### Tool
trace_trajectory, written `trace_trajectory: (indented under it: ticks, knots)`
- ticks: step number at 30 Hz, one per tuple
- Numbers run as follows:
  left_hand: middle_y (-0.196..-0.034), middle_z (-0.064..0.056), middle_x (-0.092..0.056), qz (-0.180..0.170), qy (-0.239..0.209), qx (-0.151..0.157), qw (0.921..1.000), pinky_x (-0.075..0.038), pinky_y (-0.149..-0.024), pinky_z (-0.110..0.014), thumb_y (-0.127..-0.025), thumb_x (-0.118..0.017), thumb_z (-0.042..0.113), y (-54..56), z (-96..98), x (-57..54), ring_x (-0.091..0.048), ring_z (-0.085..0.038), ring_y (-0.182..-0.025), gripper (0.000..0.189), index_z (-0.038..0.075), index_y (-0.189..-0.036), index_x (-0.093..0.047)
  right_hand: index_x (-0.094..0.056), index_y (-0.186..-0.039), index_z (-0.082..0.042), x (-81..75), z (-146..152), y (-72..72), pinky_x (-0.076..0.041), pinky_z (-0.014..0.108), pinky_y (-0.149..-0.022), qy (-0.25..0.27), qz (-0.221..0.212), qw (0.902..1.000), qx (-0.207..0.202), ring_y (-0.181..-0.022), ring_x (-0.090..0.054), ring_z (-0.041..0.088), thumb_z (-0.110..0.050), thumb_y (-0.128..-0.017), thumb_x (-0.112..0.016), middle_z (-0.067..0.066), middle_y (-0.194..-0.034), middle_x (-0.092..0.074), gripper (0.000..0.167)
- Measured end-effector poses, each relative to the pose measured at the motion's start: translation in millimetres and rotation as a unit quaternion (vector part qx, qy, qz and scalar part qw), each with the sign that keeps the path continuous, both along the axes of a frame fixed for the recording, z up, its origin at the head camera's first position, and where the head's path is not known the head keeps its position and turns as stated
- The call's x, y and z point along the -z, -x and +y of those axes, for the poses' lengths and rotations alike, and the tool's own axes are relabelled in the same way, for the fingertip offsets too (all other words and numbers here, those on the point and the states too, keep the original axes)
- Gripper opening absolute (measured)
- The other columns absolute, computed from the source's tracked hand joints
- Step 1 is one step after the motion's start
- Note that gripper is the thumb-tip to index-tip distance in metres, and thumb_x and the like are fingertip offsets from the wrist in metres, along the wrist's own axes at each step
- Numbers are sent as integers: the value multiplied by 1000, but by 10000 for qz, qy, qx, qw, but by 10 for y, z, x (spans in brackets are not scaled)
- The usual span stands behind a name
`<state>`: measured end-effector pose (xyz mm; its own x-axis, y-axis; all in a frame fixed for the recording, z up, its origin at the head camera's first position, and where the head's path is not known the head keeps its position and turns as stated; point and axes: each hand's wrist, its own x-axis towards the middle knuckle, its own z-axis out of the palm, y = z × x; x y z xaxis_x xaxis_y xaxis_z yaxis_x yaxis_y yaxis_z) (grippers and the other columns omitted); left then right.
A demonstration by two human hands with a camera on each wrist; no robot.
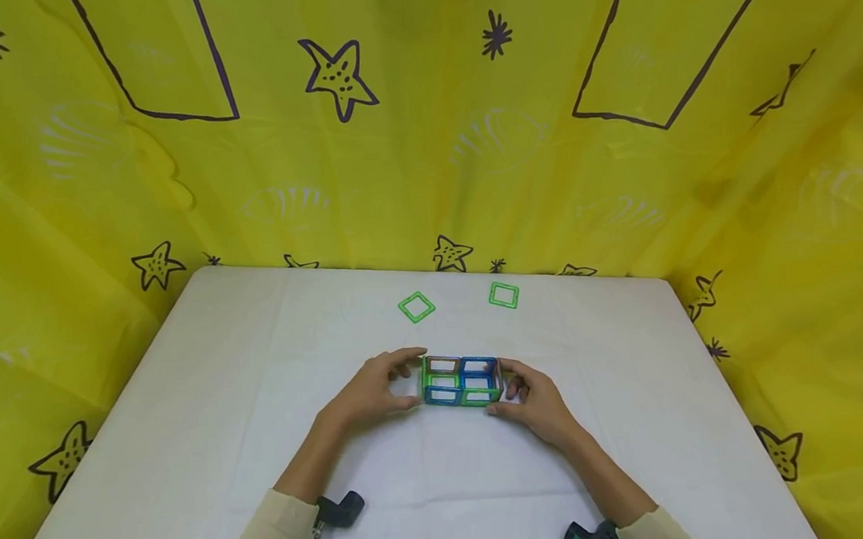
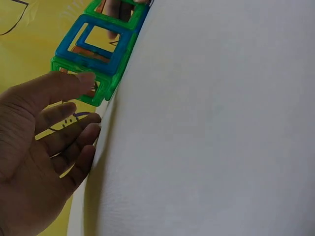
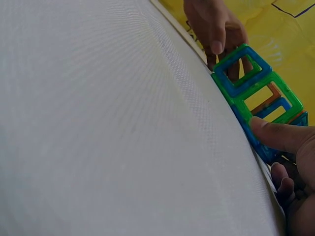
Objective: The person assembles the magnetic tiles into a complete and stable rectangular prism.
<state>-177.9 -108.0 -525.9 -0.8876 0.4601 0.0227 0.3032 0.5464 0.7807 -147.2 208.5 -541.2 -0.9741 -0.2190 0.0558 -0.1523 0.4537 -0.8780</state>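
A small box of magnetic tiles (image 1: pixel 461 382), built from see-through blue, green and orange square frames, stands on the white table. Its two cells sit side by side. My left hand (image 1: pixel 372 386) holds the box's left end, with the thumb at the front corner and a finger at the back. In the left wrist view, that thumb (image 2: pixel 86 82) lies over a green end tile (image 2: pixel 74 68). At the right end, my right hand (image 1: pixel 538 400) grips the box, its thumb (image 3: pixel 263 125) pressed on a green front tile (image 3: pixel 285 91). Some right-hand fingertips are hidden behind the tiles.
Two loose green square tiles, one turned like a diamond (image 1: pixel 425 315) and one nearly straight (image 1: pixel 504 305), lie flat behind the box. A yellow patterned curtain (image 1: pixel 410 179) surrounds the back and sides of the white-covered table (image 1: pixel 189 453).
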Motion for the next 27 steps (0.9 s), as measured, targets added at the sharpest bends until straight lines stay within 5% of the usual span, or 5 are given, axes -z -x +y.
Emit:
trace_trajectory:
  ticks: [6, 17, 27]
  knots:
    - [-132, -4, -66, 30, -59, -71, 10000, -51, -96, -45, -89, -75, 0, 75, -30, -32, -59, -24, -110, 64, 10, -150, -58, -63, -142, -4, 1, 12, -3, -41, 26, -69, -47, -28, 10000, 56, -79, -50, 21, -8, -74, -96, 7, -87, -59, 76]
    - [-137, -12, -63, 414, -201, -595, 9972, -49, -96, -47, -92, -79, 12, 146, 11, 13, -59, -29, -116, 56, 4, -145, -60, -64, -141, -2, -38, 4, -29, -40, 25, -66, 223, -190, 9996, 4, -76, -48, 19, -7, -75, -95, 11, -91, -60, 73]
    - [-128, -17, -64, 445, -527, -1946, 9784, -46, -99, -50, -90, -83, 15, 344, 76, 62, -55, -36, -115, 50, 0, -135, -64, -63, -142, -3, -13, 19, -27, -41, 24, -65, 159, -199, 9997, 37, -75, -49, 17, -8, -76, -94, 7, -90, -60, 73]
